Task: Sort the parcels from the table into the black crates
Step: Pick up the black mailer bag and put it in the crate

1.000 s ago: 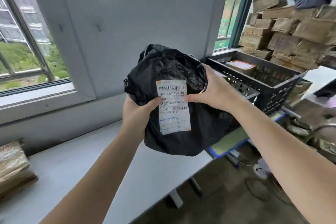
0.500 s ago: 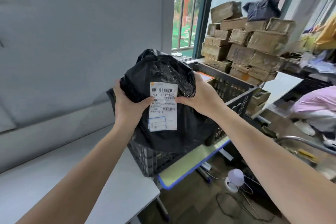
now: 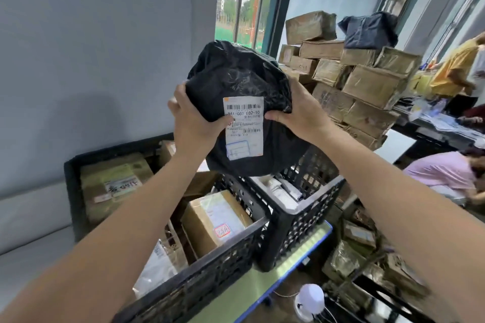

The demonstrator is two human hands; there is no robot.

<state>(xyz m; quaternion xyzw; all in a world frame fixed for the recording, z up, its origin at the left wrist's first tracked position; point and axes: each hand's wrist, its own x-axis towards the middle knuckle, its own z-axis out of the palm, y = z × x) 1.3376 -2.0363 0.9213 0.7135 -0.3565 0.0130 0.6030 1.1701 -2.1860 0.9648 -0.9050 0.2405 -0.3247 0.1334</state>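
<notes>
Black plastic wraps the parcel (image 3: 241, 78) we hold up in the air, its white label (image 3: 244, 126) facing us. Our left hand (image 3: 194, 123) grips its left side, thumb on the label's edge; our right hand (image 3: 301, 113) clasps the right side. Below stand the near crate (image 3: 210, 267) and the right crate (image 3: 301, 223), both holding packages. Brown cartons (image 3: 367, 84) are stacked behind.

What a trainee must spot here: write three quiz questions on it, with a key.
1. True or false: the left hand and the right hand both grip the black parcel.
2. Its white label faces: A the camera, B the wall, C the floor.
3. What sits in the near crate bearing a red stamp?
Key: 1 true; 2 A; 3 a cardboard box.
</notes>
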